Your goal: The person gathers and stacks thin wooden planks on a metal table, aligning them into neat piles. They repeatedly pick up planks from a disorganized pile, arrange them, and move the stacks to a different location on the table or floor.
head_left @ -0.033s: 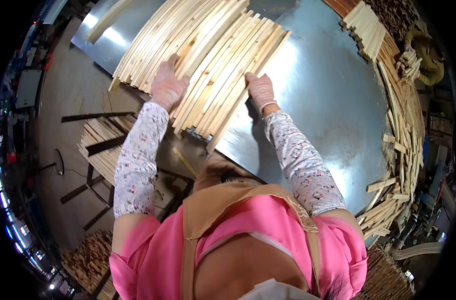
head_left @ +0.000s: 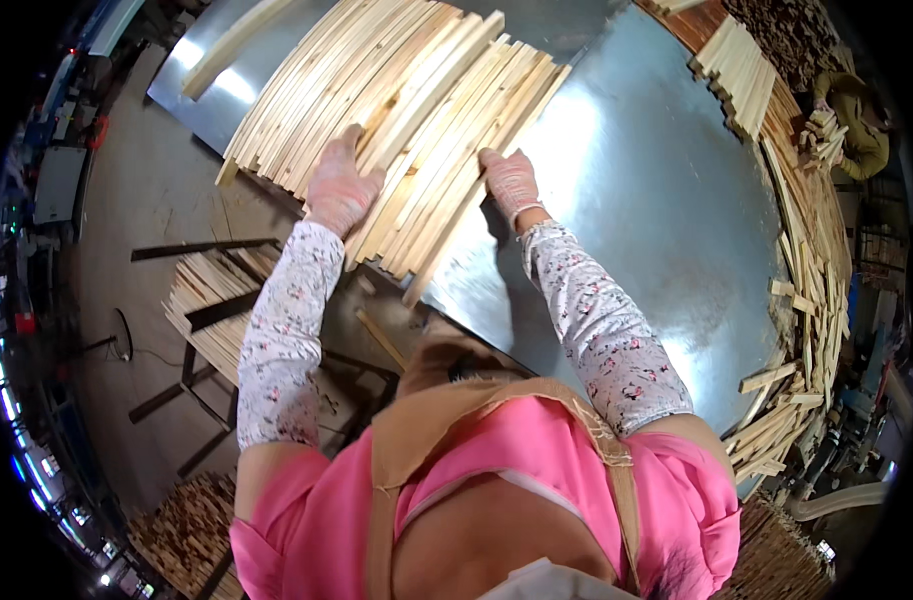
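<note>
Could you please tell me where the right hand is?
In the head view, the right hand is at the right edge of the wooden strips on the metal table.

Pale hose [head_left: 841, 501] and co-worker [head_left: 865, 150], right.

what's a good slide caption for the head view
Wooden strips in a row on a shiny metal table, gloved left hand touching them, right hand at their right edge.
</note>
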Tool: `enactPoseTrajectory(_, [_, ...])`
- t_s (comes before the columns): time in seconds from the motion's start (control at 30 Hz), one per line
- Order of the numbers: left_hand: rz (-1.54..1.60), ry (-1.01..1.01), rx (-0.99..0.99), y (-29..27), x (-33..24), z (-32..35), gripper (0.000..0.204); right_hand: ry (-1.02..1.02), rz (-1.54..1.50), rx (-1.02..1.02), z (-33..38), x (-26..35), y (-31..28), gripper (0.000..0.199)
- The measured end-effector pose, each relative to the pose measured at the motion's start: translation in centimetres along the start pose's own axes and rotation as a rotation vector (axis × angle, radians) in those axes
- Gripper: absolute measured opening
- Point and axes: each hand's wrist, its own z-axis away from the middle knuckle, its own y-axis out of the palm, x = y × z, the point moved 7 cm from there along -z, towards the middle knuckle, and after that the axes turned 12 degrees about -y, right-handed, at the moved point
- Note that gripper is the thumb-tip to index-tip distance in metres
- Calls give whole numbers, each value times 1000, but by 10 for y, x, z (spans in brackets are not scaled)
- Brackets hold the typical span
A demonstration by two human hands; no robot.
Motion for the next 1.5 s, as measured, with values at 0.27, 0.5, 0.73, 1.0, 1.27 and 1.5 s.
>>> enactPoseTrajectory(0.27, [-219,22,-40,-13,73,-105,85,60,-160,121,-93,72,149,44])
enactPoseTrajectory(0.5, [-90,80,-87,-17,78,-103,86,166,-992,17,-13,54,12,46])
enactPoseTrajectory(0.73, [321,226,-189,7,6,-34,84,355,-852,-117,304,-60,-198,30])
enactPoseTrajectory(1.0, [318,720,87,233,-233,227,75,254,-714,-705,573,-192,-355,49])
enactPoseTrajectory(1.27, [76,1399,657,387,-423,609,69,522,-128,-1527,867,-336,-488,45])
enactPoseTrajectory(1.5, [-110,1570,823,461,-487,746,68,821,-434,-2006,998,-494,-552,66])
